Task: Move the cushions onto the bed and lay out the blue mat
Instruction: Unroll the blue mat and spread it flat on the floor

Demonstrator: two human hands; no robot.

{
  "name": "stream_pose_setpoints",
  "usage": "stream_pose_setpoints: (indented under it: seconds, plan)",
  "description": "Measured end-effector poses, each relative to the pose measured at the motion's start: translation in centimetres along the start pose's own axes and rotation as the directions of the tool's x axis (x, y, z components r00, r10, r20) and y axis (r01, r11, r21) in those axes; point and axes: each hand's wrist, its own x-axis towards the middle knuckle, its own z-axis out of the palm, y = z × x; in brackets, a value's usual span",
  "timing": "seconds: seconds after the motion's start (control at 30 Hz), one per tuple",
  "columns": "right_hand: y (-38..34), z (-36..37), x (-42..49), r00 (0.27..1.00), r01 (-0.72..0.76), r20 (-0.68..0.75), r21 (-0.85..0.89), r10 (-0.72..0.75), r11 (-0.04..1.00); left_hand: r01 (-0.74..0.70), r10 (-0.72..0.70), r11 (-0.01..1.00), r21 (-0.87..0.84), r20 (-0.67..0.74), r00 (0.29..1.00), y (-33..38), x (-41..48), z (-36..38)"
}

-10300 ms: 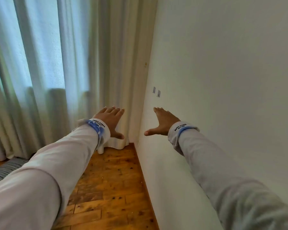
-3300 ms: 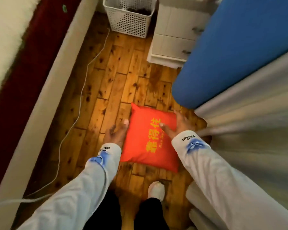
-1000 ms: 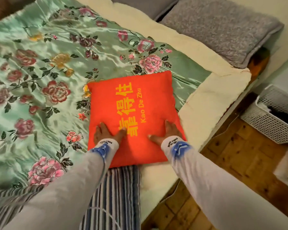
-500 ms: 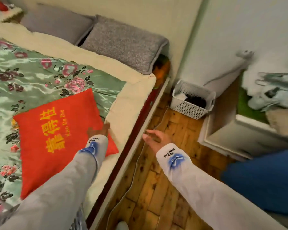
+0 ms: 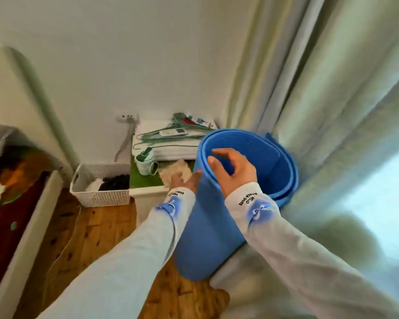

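Both hands have left the red cushion on the bed and gone over to the blue mat (image 5: 219, 217); the cushion is out of view now. It is rolled up and stands on its end on the wood floor (image 5: 95, 231), in the corner by the curtain (image 5: 332, 93), likely so it takes up less room. At the top rim of the roll the right hand (image 5: 233, 171) has its fingers spread apart and curled, closed on nothing yet; the left hand (image 5: 184, 181) lies flat on the roll's outer side, maybe to steady it. I cannot tell if the left fingers hold on, as the roll hides them; the picture is blurry. A white basket (image 5: 99, 187) sits near the wall.
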Motion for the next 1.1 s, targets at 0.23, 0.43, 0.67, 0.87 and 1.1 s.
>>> stream_pose_setpoints:
  seconds: [0.23, 0.43, 0.67, 0.87, 1.1]
  plan:
    - [11.9, -12.1, 11.4, 0.938, -0.279, -0.301, -0.364, 0.171, 0.888, -0.117, 0.142, 0.985, 0.131, -0.201, 0.969, 0.7, 2.7, 10.5]
    - [14.4, -11.6, 15.0, 0.836, -0.497, -0.026, -0.460, 0.548, 0.736, -0.226, 0.260, 0.957, 0.184, -0.192, 0.946, -1.9, 3.6, 9.6]
    - [9.3, -5.1, 15.2, 0.881, -0.209, 0.144, -0.734, 0.450, 0.646, -0.235, 0.256, 0.967, 0.101, -0.343, 0.904, -3.9, 0.2, 1.8]
    - [-2.2, 7.9, 5.8, 0.932, 0.229, 0.355, -0.736, 0.076, 0.637, -0.063, 0.064, 0.998, 0.021, -0.543, 0.837, -12.6, -5.4, -15.4]
    - [-11.5, 30.0, -13.1, 0.828, 0.326, 0.559, -0.434, -0.033, 0.840, -0.003, -0.189, 0.965, -0.263, -0.698, 0.691, -31.0, -10.0, -35.8]
